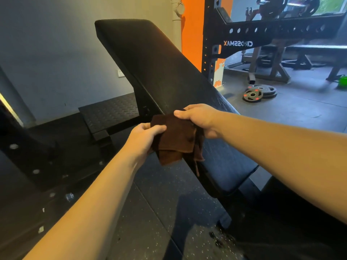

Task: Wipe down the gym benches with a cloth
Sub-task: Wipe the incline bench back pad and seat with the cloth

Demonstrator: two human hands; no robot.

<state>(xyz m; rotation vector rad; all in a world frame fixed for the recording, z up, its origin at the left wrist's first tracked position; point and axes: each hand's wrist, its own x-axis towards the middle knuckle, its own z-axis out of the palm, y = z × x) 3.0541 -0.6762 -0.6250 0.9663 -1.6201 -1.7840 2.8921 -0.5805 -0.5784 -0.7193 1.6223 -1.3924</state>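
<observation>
A: Fingers? 
B: Left hand (145, 135) pinches the cloth (176, 139) at its left edge, thumb on top. Right hand (199, 119) is clamped on the top right corner, fingers curled behind it.

A: Where's the cloth? 
B: Held up between both hands, just over the near side edge of the bench (169, 72). Can't tell if it touches the pad.

A: Handling? 
B: Looks light, soft and limp: folded layers droop, a corner dangles. Not fragile. I'd bunch it flat under one palm to wipe. The bench pad is inclined and looks firm and smooth; should glide.
</observation>
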